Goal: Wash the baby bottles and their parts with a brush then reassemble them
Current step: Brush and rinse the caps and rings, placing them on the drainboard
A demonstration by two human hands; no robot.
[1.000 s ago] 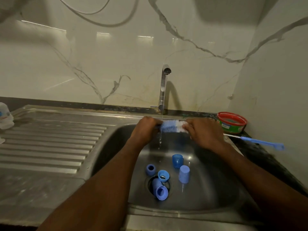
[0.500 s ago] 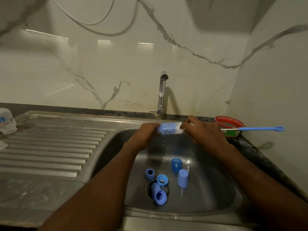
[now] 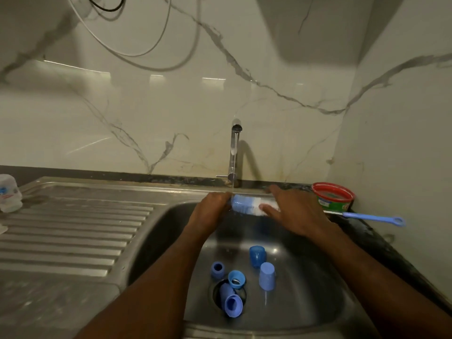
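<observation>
Both hands hold a bottle brush (image 3: 247,204) with blue and white bristles under the running tap (image 3: 234,152). My left hand (image 3: 213,211) curls around the blue tip of the bristles. My right hand (image 3: 296,211) holds the white end between thumb and fingers, and the brush's blue handle (image 3: 374,218) sticks out to the right past it. Several blue bottle parts lie in the sink (image 3: 315,299): a dark cap (image 3: 257,256), a pale cap (image 3: 267,277), two rings (image 3: 217,269) (image 3: 236,279) and a collar (image 3: 231,303) over the drain.
A white baby bottle (image 3: 9,195) stands on the ribbed drainboard (image 3: 73,231) at far left. A red-rimmed green tub (image 3: 333,196) sits on the dark counter in the right corner, against the marble wall. Cables hang on the wall above.
The brush handle has dipped from level to slanting down at the right. My right hand's fingers now lie straighter over the white bristles. The view has tilted slightly upward.
</observation>
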